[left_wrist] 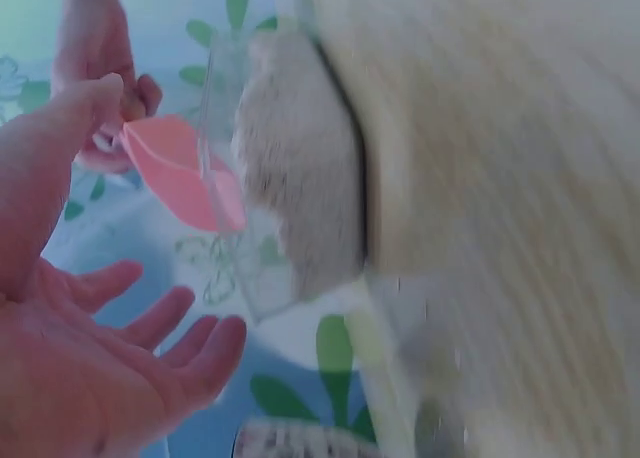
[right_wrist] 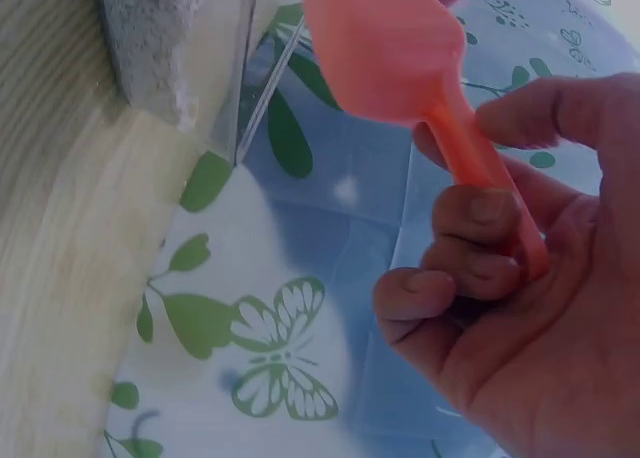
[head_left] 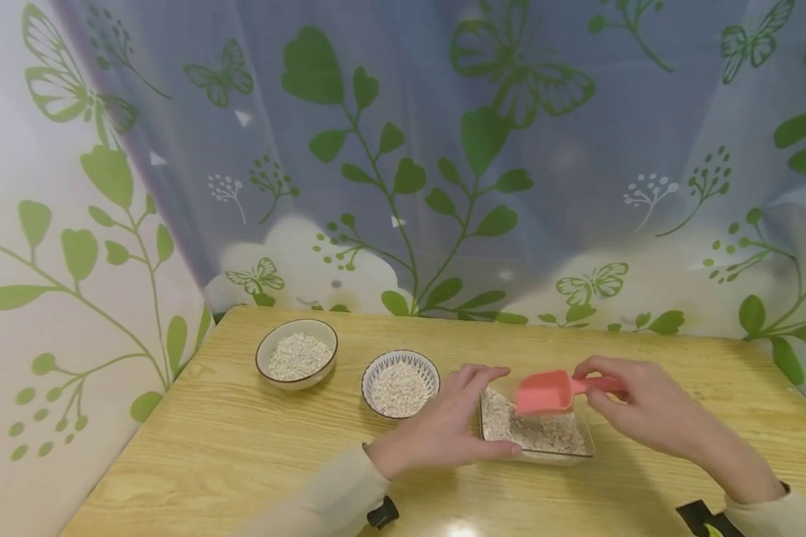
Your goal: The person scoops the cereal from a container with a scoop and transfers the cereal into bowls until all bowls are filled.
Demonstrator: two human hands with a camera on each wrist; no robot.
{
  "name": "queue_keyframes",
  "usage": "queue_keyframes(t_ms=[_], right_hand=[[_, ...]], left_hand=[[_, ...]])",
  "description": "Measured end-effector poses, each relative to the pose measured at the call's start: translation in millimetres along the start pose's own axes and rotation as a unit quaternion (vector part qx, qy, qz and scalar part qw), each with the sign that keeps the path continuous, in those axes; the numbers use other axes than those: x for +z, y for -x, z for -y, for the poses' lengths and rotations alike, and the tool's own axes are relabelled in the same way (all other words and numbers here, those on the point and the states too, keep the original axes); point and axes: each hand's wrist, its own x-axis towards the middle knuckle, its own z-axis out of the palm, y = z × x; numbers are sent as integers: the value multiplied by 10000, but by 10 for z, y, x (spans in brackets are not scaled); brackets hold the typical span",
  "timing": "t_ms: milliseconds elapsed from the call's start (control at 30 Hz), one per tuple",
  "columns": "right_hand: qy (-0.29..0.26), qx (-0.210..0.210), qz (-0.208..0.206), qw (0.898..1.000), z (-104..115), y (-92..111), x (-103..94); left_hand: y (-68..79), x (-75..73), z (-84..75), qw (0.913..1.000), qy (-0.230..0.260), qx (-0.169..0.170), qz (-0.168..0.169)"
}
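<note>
My right hand (head_left: 651,406) grips the handle of a pink scoop (head_left: 544,393), its fingers curled round it. The scoop's bowl hangs over the back of a clear rectangular container (head_left: 554,456), and no flakes show in it. Pale flakes like rolled oats (left_wrist: 300,168) fill much of that container, lying unevenly. At the container's left side, my left hand (head_left: 443,425) has its fingers spread and its thumb by the front rim. From the right wrist, the scoop (right_wrist: 385,48) appears just beside the container wall.
A patterned bowl (head_left: 369,403) of similar flakes stands left of the container, partly behind my left hand. Farther left is a plain, dark-rimmed bowl (head_left: 263,371), also with flakes. Behind the wooden table (head_left: 228,447) hangs a leaf-and-butterfly curtain (head_left: 564,186).
</note>
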Motion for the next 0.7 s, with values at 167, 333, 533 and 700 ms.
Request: queue_keyframes(t_ms=[167, 333, 533, 700], right_hand=[[90, 170, 331, 9993, -14, 14, -51], [232, 181, 712, 9970, -21, -12, -110], [488, 255, 1143, 9919, -44, -39, -176], [618, 258, 1349, 9886, -1, -60, -234]], left_hand=[[-54, 145, -46, 9998, 7, -149, -113], [-83, 293, -75, 9977, 225, -568, -293], [-142, 416, -91, 9923, 415, -1111, -350], [-179, 442, -73, 9870, 302, -1568, -185]])
